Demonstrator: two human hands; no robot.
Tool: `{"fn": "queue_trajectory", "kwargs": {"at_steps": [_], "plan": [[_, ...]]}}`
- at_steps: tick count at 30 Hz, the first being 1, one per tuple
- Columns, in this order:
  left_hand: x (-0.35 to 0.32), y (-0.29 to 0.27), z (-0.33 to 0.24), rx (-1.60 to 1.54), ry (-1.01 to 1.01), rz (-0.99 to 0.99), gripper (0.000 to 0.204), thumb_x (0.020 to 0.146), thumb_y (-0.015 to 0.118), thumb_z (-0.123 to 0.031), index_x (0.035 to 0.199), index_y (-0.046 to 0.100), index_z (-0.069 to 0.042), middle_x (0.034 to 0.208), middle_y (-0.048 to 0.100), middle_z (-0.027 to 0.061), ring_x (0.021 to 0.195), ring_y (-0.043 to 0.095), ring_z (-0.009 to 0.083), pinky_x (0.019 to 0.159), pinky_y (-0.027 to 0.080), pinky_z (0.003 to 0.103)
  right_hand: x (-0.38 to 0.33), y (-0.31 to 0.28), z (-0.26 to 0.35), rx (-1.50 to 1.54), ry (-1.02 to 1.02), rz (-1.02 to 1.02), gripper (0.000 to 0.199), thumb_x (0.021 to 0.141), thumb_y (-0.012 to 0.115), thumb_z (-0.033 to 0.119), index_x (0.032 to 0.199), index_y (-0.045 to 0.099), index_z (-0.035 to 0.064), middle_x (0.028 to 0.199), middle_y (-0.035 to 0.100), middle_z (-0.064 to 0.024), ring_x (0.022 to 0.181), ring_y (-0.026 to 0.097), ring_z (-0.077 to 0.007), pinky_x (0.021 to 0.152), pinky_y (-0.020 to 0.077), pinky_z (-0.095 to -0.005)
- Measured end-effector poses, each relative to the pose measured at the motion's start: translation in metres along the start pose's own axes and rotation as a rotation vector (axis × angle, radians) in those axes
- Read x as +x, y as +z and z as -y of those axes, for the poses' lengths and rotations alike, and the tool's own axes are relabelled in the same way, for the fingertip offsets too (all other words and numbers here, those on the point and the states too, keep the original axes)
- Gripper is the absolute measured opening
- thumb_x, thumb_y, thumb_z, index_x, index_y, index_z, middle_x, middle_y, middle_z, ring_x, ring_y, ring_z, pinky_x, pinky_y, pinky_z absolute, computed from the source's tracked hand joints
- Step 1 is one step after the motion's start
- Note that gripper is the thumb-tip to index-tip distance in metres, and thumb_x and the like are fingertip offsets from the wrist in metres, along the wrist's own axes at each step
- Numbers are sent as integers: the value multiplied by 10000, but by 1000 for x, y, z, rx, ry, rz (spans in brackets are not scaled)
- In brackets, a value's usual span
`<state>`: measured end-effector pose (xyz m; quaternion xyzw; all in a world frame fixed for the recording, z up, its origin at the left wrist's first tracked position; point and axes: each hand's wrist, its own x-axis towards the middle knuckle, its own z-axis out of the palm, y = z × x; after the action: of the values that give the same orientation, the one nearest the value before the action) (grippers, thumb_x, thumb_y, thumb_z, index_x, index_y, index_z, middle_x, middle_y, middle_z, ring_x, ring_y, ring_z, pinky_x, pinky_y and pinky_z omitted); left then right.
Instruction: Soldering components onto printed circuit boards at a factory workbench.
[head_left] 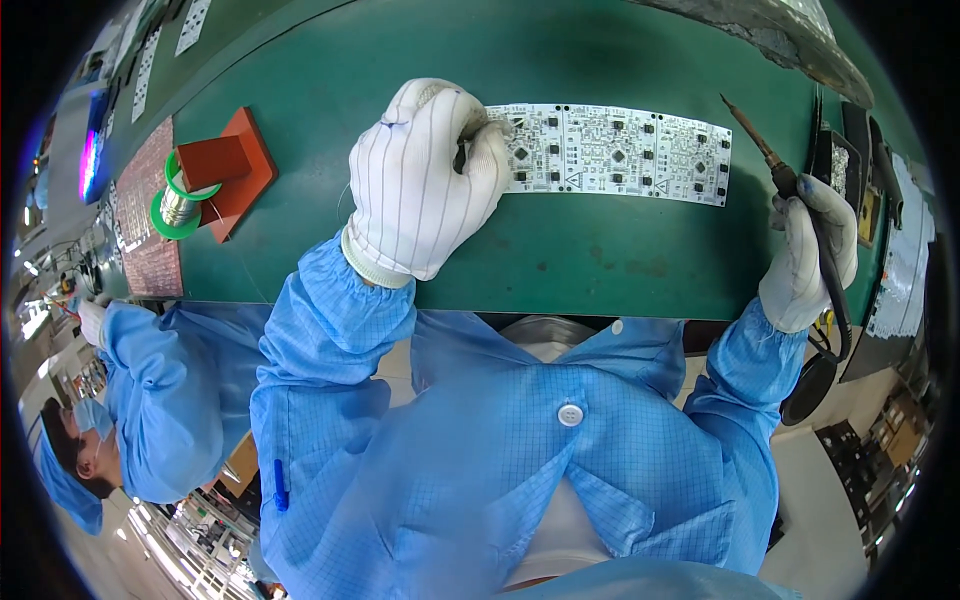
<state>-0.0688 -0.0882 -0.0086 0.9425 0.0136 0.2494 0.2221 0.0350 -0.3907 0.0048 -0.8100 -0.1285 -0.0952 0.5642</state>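
resting on the green work mat point(600, 250), the left hand point(425, 185), in a white striped glove, presses down on the left end of a long white circuit board panel point(615, 152); its fingers point(480, 140) are curled over the panel's edge, gripping or pinning it, though the glove hides whether anything thin is also pinched there. the panel lies flat across the mat, running from the left hand toward the right, dotted with small black chips. the right hand point(810, 255), also gloved, is clenched around the dark handle of a soldering iron point(775, 165), held off to the right of the panel with its tip angled up and away, clear of the board. the iron's black cord point(838, 310) loops down past the wrist. well to the left on the mat stands a spool of solder wire point(178, 205) with green flanges, seated on a red-brown holder point(235, 170). beside it, at the mat's left edge, lies a brownish perforated sheet point(145, 215). both forearms wear blue cleanroom sleeves point(330, 310). farther left, another person in the same blue garment point(160, 400) sits at the bench.
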Motion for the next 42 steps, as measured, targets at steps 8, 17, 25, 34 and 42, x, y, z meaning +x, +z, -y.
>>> {"fn": "queue_trajectory", "kwargs": {"at_steps": [8,17,25,34,42], "plan": [[-1,3,8,-61,-15,-46,125,726,684,-87,792,580,-70,783,605,97,604,585,274,537,478,361,-2,5,1,-66,4,-18,211,864,604,66,1042,657,-35,909,678,-161,750,665,-189,673,512,-278],[-1,5,15,-26,0,-93,132,712,689,-70,794,586,-78,787,615,95,595,592,270,531,484,355,0,7,-6,-70,-26,-9,206,868,603,47,1045,656,-43,934,691,-182,750,663,-191,694,514,-284],[-3,5,15,-17,18,-63,119,736,697,-109,760,593,-58,782,625,108,606,607,285,540,497,348,1,6,-8,-77,-43,-32,202,890,602,60,1058,661,-34,944,700,-176,762,665,-186,668,515,-279],[5,-2,1,206,170,15,221,773,732,-212,713,592,-51,673,590,104,585,602,288,542,497,371,13,7,-1,-256,54,98,271,990,558,160,1215,647,37,863,676,-75,762,610,-102,636,465,-235],[17,-18,-19,-166,-439,313,307,802,684,-312,757,593,-22,750,661,187,719,670,356,677,546,422,15,13,-3,-452,-116,141,200,950,625,88,1111,619,-30,977,689,-119,909,651,-181,841,504,-294]]}}
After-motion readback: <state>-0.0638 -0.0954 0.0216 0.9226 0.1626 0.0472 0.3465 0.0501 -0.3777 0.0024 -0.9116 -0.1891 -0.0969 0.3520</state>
